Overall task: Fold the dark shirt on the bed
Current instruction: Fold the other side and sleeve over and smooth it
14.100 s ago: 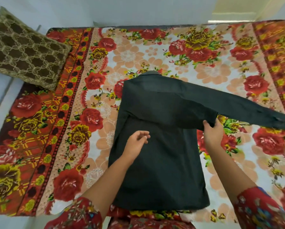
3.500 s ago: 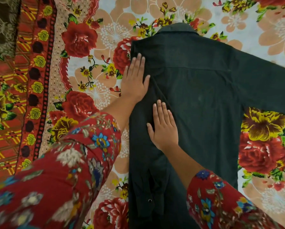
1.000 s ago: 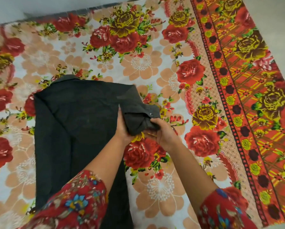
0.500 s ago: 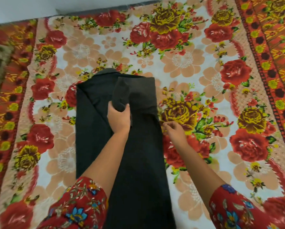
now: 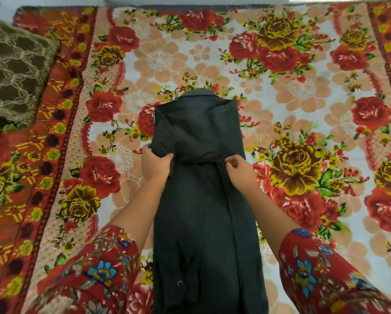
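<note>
The dark cloth shirt (image 5: 203, 211) lay as a narrow strip mid-bed on the red floral bedsheet (image 5: 303, 98), its second sleeve (image 5: 190, 137) newly tucked in, with the left hand (image 5: 156, 165) gripping and the right hand (image 5: 237, 168) pinching its edges, presumably for the crosswise fold.

Frame centre: shirt (image 5: 203, 211) on bedspread (image 5: 303, 91), collar toward top. Upper left: cushion (image 5: 15, 71). Mid-frame: left hand (image 5: 156, 165), right hand (image 5: 239, 171) at shirt's opposite edges.
</note>
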